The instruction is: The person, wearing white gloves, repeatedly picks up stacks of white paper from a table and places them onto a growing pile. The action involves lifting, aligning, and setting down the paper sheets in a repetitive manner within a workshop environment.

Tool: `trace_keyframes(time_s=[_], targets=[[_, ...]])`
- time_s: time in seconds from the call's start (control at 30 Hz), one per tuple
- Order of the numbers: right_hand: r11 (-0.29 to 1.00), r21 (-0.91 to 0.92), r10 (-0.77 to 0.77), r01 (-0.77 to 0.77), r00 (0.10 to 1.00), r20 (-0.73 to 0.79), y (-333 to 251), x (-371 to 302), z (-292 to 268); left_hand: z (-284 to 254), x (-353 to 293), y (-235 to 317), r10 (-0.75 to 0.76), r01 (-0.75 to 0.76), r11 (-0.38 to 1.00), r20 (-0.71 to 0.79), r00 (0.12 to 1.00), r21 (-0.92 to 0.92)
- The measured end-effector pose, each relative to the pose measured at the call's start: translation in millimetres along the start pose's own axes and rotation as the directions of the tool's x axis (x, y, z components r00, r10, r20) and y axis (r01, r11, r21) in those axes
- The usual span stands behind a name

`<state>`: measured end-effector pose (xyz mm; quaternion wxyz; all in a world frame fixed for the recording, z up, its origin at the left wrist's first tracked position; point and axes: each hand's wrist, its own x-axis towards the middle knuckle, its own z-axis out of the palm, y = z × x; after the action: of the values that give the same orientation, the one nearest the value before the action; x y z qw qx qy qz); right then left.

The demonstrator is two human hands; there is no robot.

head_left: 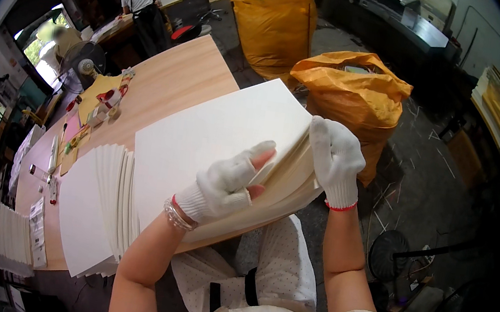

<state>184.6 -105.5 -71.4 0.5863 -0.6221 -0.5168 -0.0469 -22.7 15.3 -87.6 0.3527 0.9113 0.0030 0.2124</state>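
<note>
A stack of large white sheets (222, 124), paper or thin card, lies across the front right of the table. My right hand (336, 154), in a white knit glove with a red cuff edge, is closed on the right corner of the stack, where the sheets bend upward and fan apart. My left hand (224, 184), in a similar glove with some fingertips bare, rests on the top sheet near its raised edge. Its thumb and forefinger are apart. Left of it lies a fanned pile of white folded sheets (104, 200).
Tape rolls (109, 98) and small tools lie along the table's (179, 69) left side. Two orange sacks (350, 100) stand beyond its right edge. A fan (84, 64) stands at far left. A person (140, 5) works at the back. Another white stack (6, 238) is at lower left.
</note>
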Motion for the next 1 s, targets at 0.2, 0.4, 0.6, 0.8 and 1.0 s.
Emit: trace_keyframes(time_s=[0.2, 0.4, 0.6, 0.8, 1.0], targets=[[0.995, -0.084, -0.051, 0.059, 0.994, 0.099, 4.9, 1.2, -4.7, -5.4, -0.4, 9.9, -0.143, 0.140, 0.989, 0.062, 0.988, 0.046], [0.870, -0.350, -0.412, 0.348, 0.903, -0.127, 36.2, -15.8, 10.4, -1.9, 9.7, 22.7, -0.188, 0.188, 0.980, -0.013, 0.982, 0.056], [0.857, -0.435, -0.347, 0.276, 0.934, -0.091, 26.4, -14.7, 6.6, -0.8, 5.9, 12.2, -0.218, 0.217, 0.976, -0.019, 0.976, -0.027], [0.983, -0.060, -0.182, 0.175, 0.973, -0.141, 2.1, -2.9, 8.6, -0.3, 5.7, 19.8, -0.055, 0.065, 0.996, -0.140, 0.989, 0.068], [0.835, -0.436, -0.411, 0.334, 0.907, -0.091, 26.0, -13.2, 10.2, -5.9, 8.0, 14.1, -0.252, 0.259, 0.965, 0.123, 0.960, -0.041]])
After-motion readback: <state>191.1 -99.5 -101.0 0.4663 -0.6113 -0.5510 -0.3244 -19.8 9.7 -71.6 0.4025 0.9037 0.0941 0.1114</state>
